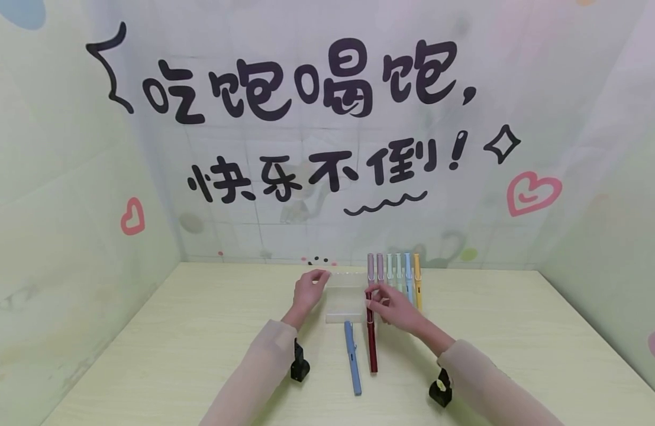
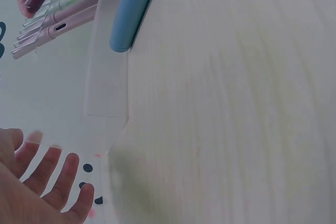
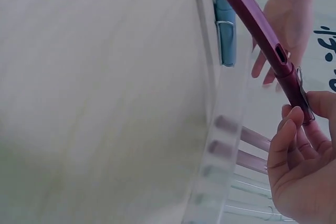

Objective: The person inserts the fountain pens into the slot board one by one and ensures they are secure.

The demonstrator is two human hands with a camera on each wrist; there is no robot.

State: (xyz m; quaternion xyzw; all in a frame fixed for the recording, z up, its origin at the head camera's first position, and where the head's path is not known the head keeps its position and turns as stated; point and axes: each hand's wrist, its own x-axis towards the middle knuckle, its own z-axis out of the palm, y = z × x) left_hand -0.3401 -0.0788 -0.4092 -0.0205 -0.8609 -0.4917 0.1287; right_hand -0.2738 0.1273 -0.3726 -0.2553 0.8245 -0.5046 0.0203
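Observation:
In the head view my left hand is at the back left corner of a clear plastic pen rack. Its thumb and index finger pinch the rack's edge, while the other fingers spread loose in the left wrist view. My right hand pinches a dark red pen by its clip end, the barrel slanting toward the rack's front. Two mauve pens, two mint pens, a light blue pen and a yellow pen lie side by side along the rack's right part, partly behind my right hand.
A blue pen lies on the pale wood table in front of the rack, left of the dark red one. A printed cloth backdrop stands behind the table, with side walls left and right.

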